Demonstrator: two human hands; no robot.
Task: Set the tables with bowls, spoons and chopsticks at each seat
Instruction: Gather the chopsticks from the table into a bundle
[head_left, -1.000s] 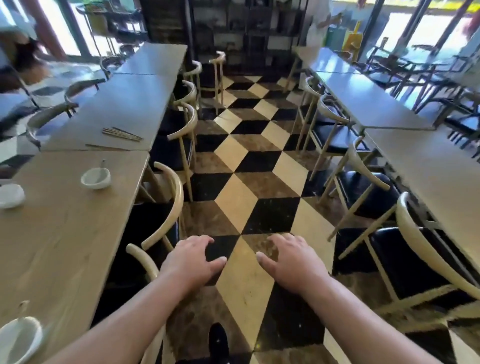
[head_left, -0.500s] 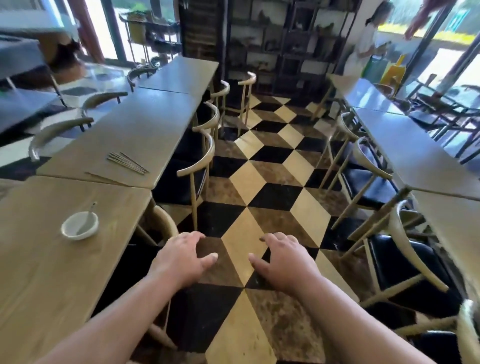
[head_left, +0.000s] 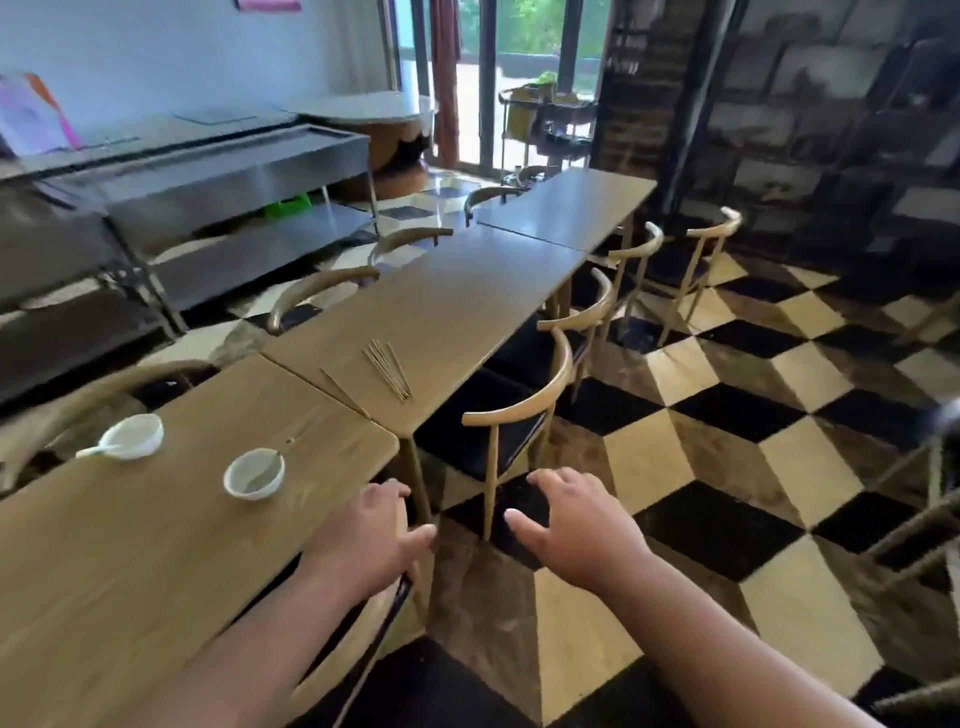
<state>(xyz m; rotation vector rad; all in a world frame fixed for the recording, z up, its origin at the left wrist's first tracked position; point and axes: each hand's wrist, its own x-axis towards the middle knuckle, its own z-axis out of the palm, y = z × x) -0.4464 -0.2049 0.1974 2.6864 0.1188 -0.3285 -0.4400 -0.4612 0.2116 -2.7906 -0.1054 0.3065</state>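
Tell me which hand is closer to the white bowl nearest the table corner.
Left. The left hand is just right of the bowl, beside the edge of the table. The right hand is farther right, out over the checkered floor.

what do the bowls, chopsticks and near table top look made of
Bowls: glossy white, likely ceramic or melamine, going by the smooth sheen.
Chopsticks: thin pale matte sticks, probably bamboo or wood.
Near table top: wood or wood-look laminate, grain lines visible.
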